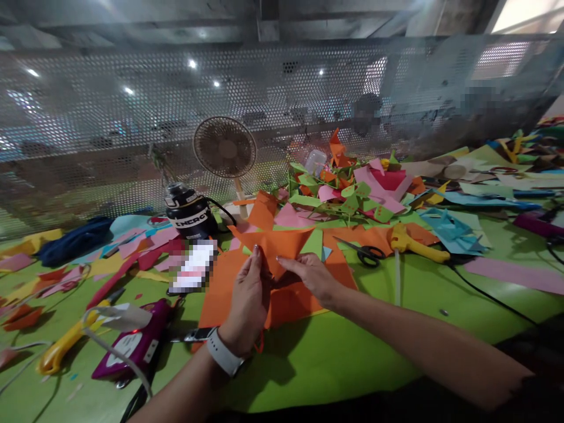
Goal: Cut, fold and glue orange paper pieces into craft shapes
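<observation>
A folded piece of orange paper is held up in front of me, wide at the top and narrowing downward. My left hand, with a white watch on its wrist, pinches its lower left part between thumb and fingers. On its right side, my right hand grips the lower edge with thumb and fingertips. Flat on the green table beneath both hands lie larger orange sheets. The fingers behind the folded paper are partly hidden.
Right of my hands are black-handled scissors and a yellow glue gun. At left lie a phone, a purple power strip and another yellow glue gun. Behind stand a black bottle, a small fan and heaped paper scraps.
</observation>
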Action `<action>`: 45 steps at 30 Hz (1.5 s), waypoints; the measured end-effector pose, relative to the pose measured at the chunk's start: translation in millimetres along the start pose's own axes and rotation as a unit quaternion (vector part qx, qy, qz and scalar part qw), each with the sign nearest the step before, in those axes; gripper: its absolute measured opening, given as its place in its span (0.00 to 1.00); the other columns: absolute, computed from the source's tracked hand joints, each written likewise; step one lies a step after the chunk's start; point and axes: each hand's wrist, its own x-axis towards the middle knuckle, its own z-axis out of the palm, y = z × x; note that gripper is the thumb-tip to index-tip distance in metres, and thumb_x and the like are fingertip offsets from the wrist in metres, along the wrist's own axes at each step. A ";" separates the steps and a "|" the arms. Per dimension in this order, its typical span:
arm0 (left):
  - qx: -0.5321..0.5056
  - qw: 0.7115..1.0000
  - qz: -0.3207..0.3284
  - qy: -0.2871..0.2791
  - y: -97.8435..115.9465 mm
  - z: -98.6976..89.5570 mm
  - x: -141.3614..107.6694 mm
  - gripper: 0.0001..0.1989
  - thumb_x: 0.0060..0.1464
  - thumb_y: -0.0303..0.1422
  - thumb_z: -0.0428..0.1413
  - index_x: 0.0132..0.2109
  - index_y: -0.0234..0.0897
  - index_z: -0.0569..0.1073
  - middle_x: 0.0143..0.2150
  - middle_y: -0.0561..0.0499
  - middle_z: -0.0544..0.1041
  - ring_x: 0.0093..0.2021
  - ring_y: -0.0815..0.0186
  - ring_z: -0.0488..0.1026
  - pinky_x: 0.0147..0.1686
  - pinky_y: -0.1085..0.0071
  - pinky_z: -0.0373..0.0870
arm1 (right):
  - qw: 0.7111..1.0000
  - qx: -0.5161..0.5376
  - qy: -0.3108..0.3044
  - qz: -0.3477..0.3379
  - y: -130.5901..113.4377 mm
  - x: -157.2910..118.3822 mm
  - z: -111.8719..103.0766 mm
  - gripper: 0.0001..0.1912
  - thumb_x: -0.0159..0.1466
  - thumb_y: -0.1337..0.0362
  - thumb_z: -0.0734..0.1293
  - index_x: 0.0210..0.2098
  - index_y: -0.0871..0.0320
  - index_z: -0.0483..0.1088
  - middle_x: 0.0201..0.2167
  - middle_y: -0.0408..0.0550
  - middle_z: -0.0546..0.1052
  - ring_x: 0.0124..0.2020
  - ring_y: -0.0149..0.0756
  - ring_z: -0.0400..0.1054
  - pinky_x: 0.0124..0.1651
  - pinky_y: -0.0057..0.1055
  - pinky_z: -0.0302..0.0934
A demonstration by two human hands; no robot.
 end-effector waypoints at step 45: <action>0.103 0.992 0.069 -0.030 3.7 -14.5 22.9 0.16 0.40 0.41 0.66 0.23 0.36 0.69 0.20 0.58 0.64 0.21 0.73 0.60 0.22 0.76 0.58 | 0.992 -0.028 0.121 0.003 -41.2 18.5 -50.6 0.19 0.56 0.48 0.66 0.26 0.58 0.76 0.26 0.48 0.80 0.26 0.32 0.70 0.26 0.25 0.60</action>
